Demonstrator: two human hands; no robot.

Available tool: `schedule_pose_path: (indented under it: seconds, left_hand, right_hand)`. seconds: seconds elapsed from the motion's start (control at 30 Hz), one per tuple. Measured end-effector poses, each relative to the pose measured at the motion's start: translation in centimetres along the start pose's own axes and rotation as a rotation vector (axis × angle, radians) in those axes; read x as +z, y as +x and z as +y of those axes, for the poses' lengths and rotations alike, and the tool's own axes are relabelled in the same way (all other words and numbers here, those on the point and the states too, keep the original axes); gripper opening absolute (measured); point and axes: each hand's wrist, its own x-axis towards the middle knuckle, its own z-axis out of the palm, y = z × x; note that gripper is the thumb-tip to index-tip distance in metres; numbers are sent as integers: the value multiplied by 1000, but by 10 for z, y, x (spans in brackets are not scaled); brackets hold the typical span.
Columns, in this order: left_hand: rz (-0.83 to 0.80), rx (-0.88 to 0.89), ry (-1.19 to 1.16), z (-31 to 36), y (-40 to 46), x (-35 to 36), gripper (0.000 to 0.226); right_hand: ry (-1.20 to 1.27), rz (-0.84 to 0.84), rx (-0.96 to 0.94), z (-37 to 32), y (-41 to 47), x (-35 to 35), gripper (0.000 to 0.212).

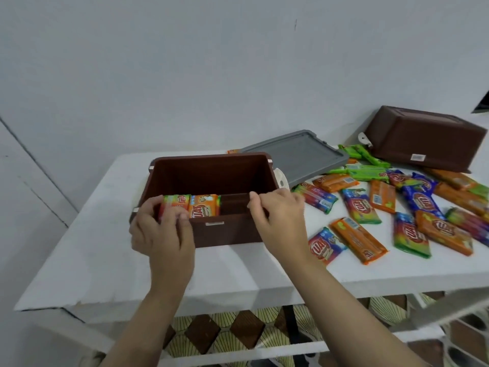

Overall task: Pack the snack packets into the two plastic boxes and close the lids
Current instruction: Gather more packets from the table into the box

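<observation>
Left hand (pixel 161 229) pinches upright packets (pixel 190 206) at the open brown box's (pixel 211 176) left end. Right hand (pixel 277 218) grips the near rim; loose packets (pixel 370 215) lie just right of it, nearer that hand.

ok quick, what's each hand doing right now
Left hand: pinches a packet standing in the box.
Right hand: grips the box's front rim.
</observation>
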Motion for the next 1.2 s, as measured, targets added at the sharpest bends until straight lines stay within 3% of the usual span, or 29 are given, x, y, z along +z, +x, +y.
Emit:
schedule_pose_path:
  seconds: [0.13, 0.27, 0.33, 0.4, 0.47, 0.5, 0.6, 0.7, 0.77, 0.87, 0.93, 1.03, 1.13, 1.2]
  left_hand:
    - [-87, 173, -17, 52, -34, 22, 19]
    - [-305, 321, -199, 99, -70, 59, 20]
    - [-498, 407, -271, 115, -84, 84, 21]
    - [-815, 379, -257, 127, -94, 111, 38]
    - [-1051, 311, -64, 129, -97, 137, 65]
    - [-1089, 313, 58, 130, -97, 147, 71]
    - [-962, 366, 228, 130, -98, 163, 66]
    - [-811, 350, 236, 136, -103, 164, 59]
    - [-783, 246, 110, 143, -100, 158, 52]
    - [-868, -80, -323, 159, -87, 140, 35]
    - [-870, -359, -620, 169, -76, 125, 22]
    - [-832, -706, -977, 177, -52, 102, 13]
    - [-731, -733, -1140, 173, -19, 79, 24]
    - [-669, -659, -1198, 165, 7, 67, 31]
  right_hand:
    - [16, 274, 58, 48, -16, -42, 43]
    - [-40, 266, 179, 110, -37, -82, 44]
    - [-83, 199, 249, 140, -47, -96, 45]
    - [-135, 55, 318, 168, -55, -102, 41]
    - [-133, -123, 399, 187, -61, -104, 35]
    - [-142, -233, 439, 194, -64, -106, 35]
    - [-307, -504, 491, 207, -83, -103, 40]
    - [-466, -416, 499, 202, -92, -99, 45]
    - [-503, -398, 492, 195, -86, -95, 55]
    - [-456, -466, 511, 188, -71, -95, 53]
    - [-150, -449, 654, 180, -60, -102, 44]
    - [600, -250, 888, 150, -51, -104, 28]
    - [895, 32, 731, 119, -39, -96, 30]
    - [978, 95, 627, 102, -21, -94, 27]
